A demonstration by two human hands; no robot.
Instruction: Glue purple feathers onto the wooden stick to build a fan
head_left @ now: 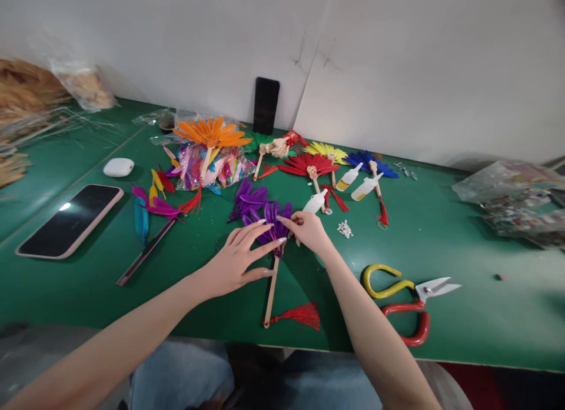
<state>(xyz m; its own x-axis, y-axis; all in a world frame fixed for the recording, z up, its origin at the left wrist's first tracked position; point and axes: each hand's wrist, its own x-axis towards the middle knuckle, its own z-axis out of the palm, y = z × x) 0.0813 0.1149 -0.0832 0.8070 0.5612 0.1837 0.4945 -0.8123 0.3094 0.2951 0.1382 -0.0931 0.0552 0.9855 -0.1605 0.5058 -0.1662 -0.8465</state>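
Note:
A fan of purple feathers (pixel 274 217) on a flat wooden stick (pixel 271 292) lies before me, a red tassel (pixel 304 316) tied at its lower end. My left hand (pixel 236 260) rests over its left side, fingers spread across the feathers and thumb at the stick. At the right edge of the feathers is my right hand (pixel 309 230), thumb stretched onto them and the other fingers curled; what is between them is hidden. Loose purple feathers (pixel 249 199) lie just behind the fan. A white glue bottle (pixel 315 202) lies just beyond my right hand, beside small white beads (pixel 345 229).
Finished-looking fans in orange (pixel 212 132), red (pixel 309 166) and blue (pixel 373 163) lie behind, near two more glue bottles (pixel 349 177). Scissors (pixel 424 292) lie open at right. Phones (pixel 70 222), tweezers-like strip (pixel 145 252), loose feathers (pixel 161 207) and a plastic bag (pixel 516 204) surround the area.

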